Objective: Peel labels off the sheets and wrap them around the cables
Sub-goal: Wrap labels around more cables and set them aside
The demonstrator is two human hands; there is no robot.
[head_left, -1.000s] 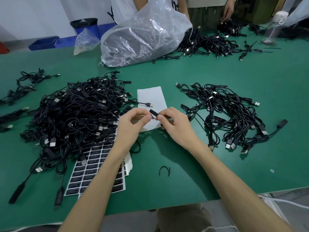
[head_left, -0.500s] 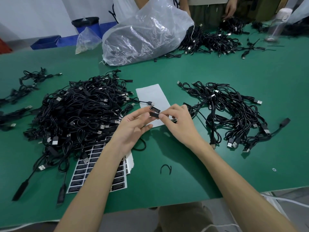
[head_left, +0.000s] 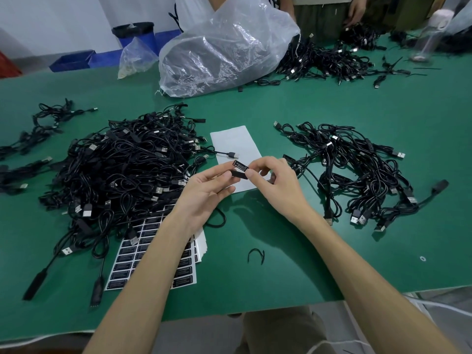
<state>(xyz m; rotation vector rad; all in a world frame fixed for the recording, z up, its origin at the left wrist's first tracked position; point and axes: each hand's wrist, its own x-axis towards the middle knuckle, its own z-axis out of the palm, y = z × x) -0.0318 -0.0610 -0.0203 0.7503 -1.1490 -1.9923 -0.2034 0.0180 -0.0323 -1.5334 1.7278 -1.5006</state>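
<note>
Green matting covered the table (head_left: pixel 332 118), matte and smooth, running to a white wall with blue bins (head_left: pixel 71 63) at its foot. At the far edge sat a large clear plastic bag (head_left: pixel 224 47), crinkled and glossy, a smaller bag (head_left: pixel 135 57) to its left, and a far heap of cables (head_left: pixel 327 60) under another person's hand (head_left: pixel 357 11). A pale bottle (head_left: pixel 429 34) stood at the far right, blurred.

Near centre, the left hand (head_left: pixel 204 190) and right hand (head_left: pixel 275 185) met above the near end of a blank white backing sheet (head_left: pixel 235 141). The right hand pinched a label (head_left: pixel 240 165) between thumb and forefinger. The left hand's fingers lay almost straight, tips touching the thick black section of the cable (head_left: pixel 238 174) just under the label.

A second earlier the left fingers were curled in a pinch and the label lay flat against the cable. Since then they had opened out, and the label stood up at an angle, its white print showing.

The label was a small black rectangle, glossy. The label sheets (head_left: pixel 153 251) were white with rows of like rectangles, stacked under the left forearm. The big cable pile (head_left: pixel 122 169) on the left was a dense tangle of thin black cord with metal plugs. The right pile (head_left: pixel 357 175) was looser. A short black curl of tie (head_left: pixel 256 255) lay alone near the front edge.
</note>
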